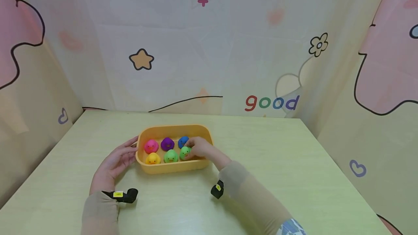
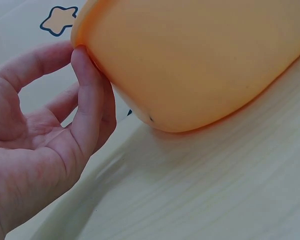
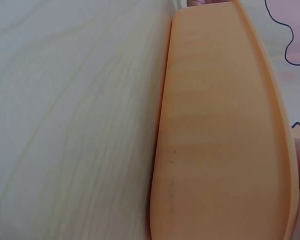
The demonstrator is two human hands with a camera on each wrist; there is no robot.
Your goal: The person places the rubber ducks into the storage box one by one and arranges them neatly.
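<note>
An orange tray sits mid-table holding several small rubber ducks: pink, purple, blue, yellow, green and light green. My right hand reaches into the tray's right end, and its fingers curl round the light green duck. My left hand lies on the table at the tray's left side. In the left wrist view its straight fingers touch the tray's outer wall. The right wrist view shows only the tray's wall and the table.
The pale green wooden table is enclosed by cartoon-printed cloth walls at the back and both sides. Bare tabletop lies to the left, right and front of the tray.
</note>
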